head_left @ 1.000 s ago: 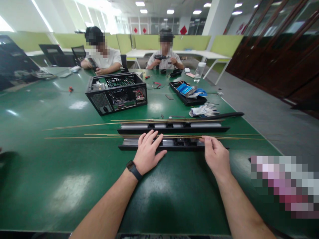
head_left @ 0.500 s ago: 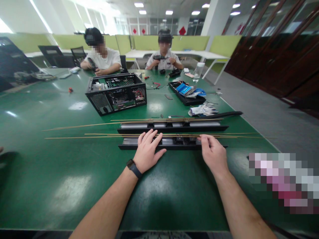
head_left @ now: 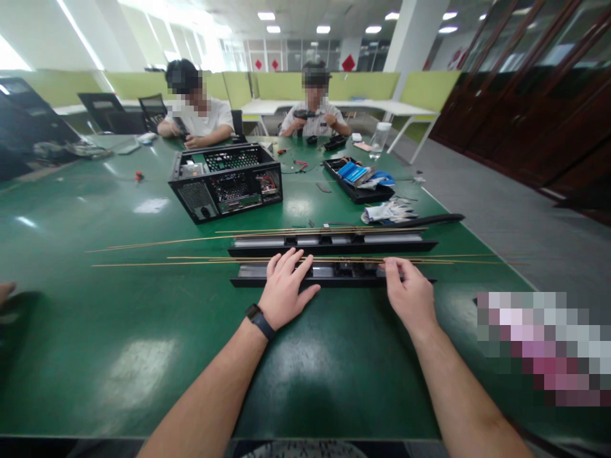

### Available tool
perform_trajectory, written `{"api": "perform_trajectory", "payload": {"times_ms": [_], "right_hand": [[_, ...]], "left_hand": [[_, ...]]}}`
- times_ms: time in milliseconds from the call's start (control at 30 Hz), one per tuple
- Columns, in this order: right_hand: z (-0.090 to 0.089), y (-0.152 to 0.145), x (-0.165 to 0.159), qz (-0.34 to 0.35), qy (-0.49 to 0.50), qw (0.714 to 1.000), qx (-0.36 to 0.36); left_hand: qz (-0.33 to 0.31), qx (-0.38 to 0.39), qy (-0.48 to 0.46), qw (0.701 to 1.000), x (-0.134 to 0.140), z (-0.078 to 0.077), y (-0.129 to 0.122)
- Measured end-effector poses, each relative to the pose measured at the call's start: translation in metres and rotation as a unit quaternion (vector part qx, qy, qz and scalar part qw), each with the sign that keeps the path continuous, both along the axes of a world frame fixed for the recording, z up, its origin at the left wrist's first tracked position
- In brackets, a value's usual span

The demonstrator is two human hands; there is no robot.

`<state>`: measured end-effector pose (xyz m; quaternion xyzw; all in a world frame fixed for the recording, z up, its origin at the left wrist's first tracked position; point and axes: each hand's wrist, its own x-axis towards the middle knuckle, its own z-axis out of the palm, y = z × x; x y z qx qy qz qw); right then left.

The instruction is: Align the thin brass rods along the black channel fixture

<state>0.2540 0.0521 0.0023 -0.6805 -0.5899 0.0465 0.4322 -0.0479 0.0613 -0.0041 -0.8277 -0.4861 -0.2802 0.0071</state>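
Observation:
Two long black channel-shaped bars lie side by side, a near one (head_left: 281, 282) and a far one (head_left: 334, 250), with grey strips and small black blocks inside. Thin brass-coloured rods (head_left: 133, 264) run lengthwise over the near bar and stick out past both its ends. Across them, my left hand (head_left: 286, 289) rests flat with its fingers spread. My right hand (head_left: 411, 296) pinches thin rods between thumb and fingertips over the bar's right part; how many is hidden. More thin rods (head_left: 157, 243) lie along the far bar.
Beyond the bars stand an opened black computer case (head_left: 224, 184) and a black tray (head_left: 358, 184) of blue items. White gloves (head_left: 389, 210) and a dark strip (head_left: 439, 219) lie behind the bars. Two people sit across the green table (head_left: 143, 356). Another person's hand (head_left: 6, 291) shows at far left.
The view has shifted slightly. Both my hands keep their places on the rods, and the bars have not visibly moved. At the far left, the other person's hand shows more.

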Motion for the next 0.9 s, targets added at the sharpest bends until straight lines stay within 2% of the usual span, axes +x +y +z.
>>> {"api": "perform_trajectory", "payload": {"times_ms": [900], "right_hand": [[0.0015,0.0005,0.0017,-0.016,0.006,1.0,-0.025]], "left_hand": [[0.0,-0.01,-0.01,1.0,0.002,0.0034,-0.0014]]}}
